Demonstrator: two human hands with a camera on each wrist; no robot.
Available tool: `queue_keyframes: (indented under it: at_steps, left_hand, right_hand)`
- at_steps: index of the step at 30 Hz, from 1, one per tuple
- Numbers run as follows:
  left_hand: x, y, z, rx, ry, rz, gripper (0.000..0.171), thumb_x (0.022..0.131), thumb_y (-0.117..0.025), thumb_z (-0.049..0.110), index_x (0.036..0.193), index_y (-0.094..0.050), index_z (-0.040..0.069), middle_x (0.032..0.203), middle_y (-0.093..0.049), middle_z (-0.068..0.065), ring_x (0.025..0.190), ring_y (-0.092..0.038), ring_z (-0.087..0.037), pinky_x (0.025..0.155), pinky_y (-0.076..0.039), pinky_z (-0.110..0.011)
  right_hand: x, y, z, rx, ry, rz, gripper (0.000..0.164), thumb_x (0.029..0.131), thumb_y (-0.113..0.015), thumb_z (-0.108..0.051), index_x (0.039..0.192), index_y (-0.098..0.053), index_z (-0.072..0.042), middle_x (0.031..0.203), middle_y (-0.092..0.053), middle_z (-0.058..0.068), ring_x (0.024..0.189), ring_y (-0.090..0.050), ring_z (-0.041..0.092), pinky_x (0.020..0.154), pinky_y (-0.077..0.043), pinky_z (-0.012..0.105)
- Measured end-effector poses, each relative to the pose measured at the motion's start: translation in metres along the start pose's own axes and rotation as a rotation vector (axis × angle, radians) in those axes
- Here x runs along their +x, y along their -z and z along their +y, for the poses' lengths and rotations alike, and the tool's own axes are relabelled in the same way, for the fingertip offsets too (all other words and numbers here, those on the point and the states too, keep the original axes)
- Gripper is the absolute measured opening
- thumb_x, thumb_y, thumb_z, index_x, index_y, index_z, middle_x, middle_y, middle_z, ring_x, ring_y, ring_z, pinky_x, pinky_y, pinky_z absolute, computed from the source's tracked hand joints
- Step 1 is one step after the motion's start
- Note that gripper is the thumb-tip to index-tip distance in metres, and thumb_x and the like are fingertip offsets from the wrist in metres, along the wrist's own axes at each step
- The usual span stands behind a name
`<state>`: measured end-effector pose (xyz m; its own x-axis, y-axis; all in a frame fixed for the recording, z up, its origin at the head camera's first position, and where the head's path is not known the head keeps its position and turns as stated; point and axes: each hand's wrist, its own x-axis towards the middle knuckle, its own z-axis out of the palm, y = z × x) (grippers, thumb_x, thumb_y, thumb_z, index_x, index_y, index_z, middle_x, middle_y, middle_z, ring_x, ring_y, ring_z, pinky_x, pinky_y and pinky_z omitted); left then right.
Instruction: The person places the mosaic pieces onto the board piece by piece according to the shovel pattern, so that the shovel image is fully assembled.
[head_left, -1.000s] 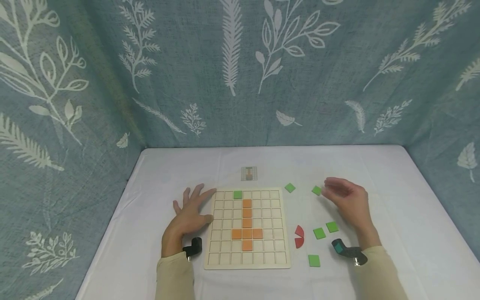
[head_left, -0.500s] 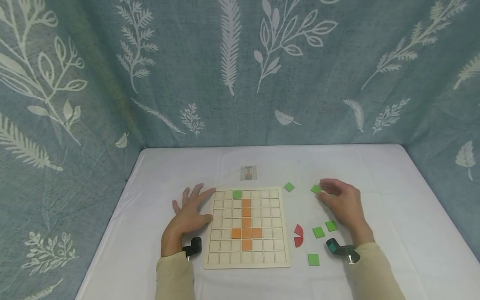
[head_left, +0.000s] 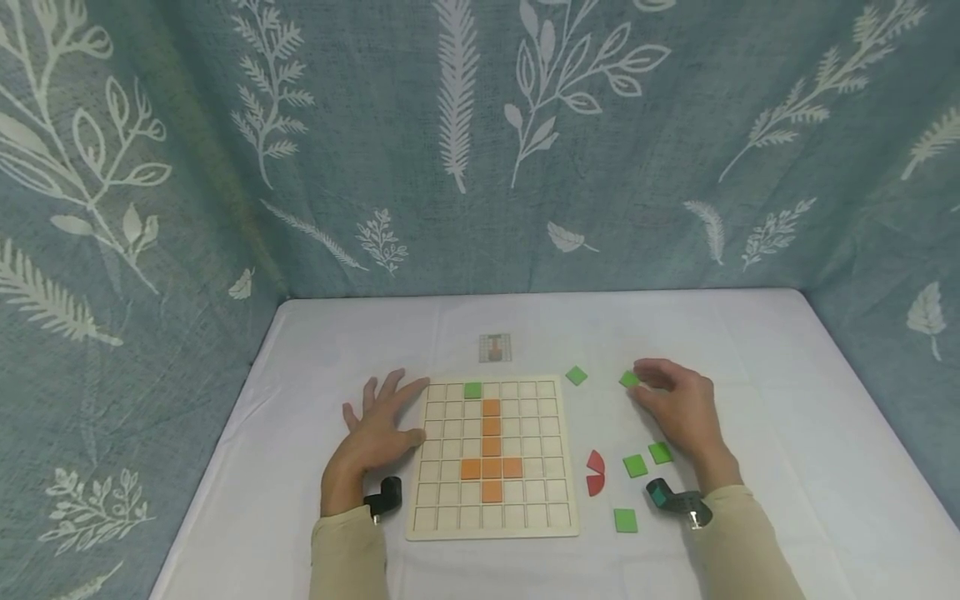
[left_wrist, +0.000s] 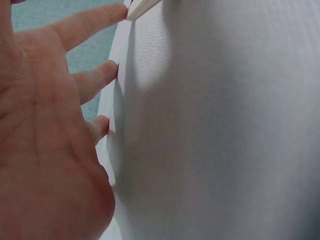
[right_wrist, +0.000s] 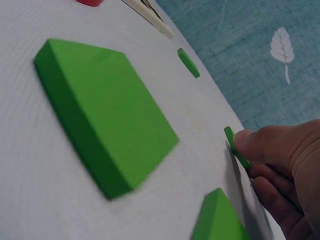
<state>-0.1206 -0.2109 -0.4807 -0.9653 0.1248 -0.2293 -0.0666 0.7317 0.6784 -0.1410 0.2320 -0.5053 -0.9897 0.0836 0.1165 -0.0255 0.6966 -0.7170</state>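
A light wooden grid board (head_left: 431, 518) lies on the table in the head view. On it, several orange square tiles (head_left: 491, 447) form a cross, and a single green tile (head_left: 472, 391) sits in the top row. My left hand (head_left: 378, 433) rests at the board's left edge, fingers spread, with the index fingertip and thumb at the rim. To the board's right, my right hand (head_left: 678, 412) pinches a loose green square tile (head_left: 627, 379). In the right wrist view the thumb covers part of that tile (right_wrist: 230, 135), and the other fingers curl behind it.
More green tiles (head_left: 635, 466) lie right of the board, one of them (head_left: 576, 375) near its top right corner. Two red wedge pieces (head_left: 596, 485) lie beside the board's right edge. Behind the board is a small pattern card (head_left: 495, 347). A leaf-print curtain (head_left: 420, 150) surrounds the table.
My right hand has moved slightly left, bringing its thumb and fingers onto the green tile. The left hand holds its place at the board. The head view has shifted slightly.
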Motion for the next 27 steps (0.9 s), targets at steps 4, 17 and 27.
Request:
queue_keyframes:
  at_steps: [4, 17, 27]
  left_hand:
    - [0.0, 0.001, 0.0, 0.012, 0.01, -0.01, 0.085, 0.085, -0.075, 0.011, 0.166, -0.049, 0.015, 0.183, -0.016, -0.022, 0.168, 0.01, -0.052, 0.122, 0.02, -0.082]
    - [-0.002, 0.001, 0.001, 0.005, 0.012, -0.01, 0.085, 0.084, -0.074, 0.01, 0.165, -0.05, 0.015, 0.183, -0.016, -0.022, 0.168, 0.011, -0.052, 0.122, 0.02, -0.082]
    - [-0.002, 0.001, -0.001, 0.0, 0.004, -0.009, 0.085, 0.084, -0.075, 0.01, 0.165, -0.05, 0.015, 0.182, -0.017, -0.022, 0.168, 0.01, -0.053, 0.122, 0.02, -0.083]
  right_hand:
    - [0.0, -0.001, -0.002, -0.015, 0.008, -0.001, 0.039, 0.1, -0.075, -0.012, 0.138, -0.072, -0.008, 0.134, -0.078, 0.016, 0.132, -0.07, 0.041, 0.114, -0.053, 0.061]
    - [-0.005, 0.012, -0.002, -0.01, 0.049, -0.013, 0.036, 0.1, -0.077, -0.012, 0.136, -0.075, -0.01, 0.132, -0.079, 0.013, 0.131, -0.07, 0.039, 0.115, -0.053, 0.061]
    - [-0.006, 0.029, -0.024, -0.035, 0.232, 0.004, 0.04, 0.089, -0.088, -0.003, 0.127, -0.08, -0.013, 0.119, -0.084, 0.006, 0.112, -0.08, 0.03, 0.101, -0.061, 0.045]
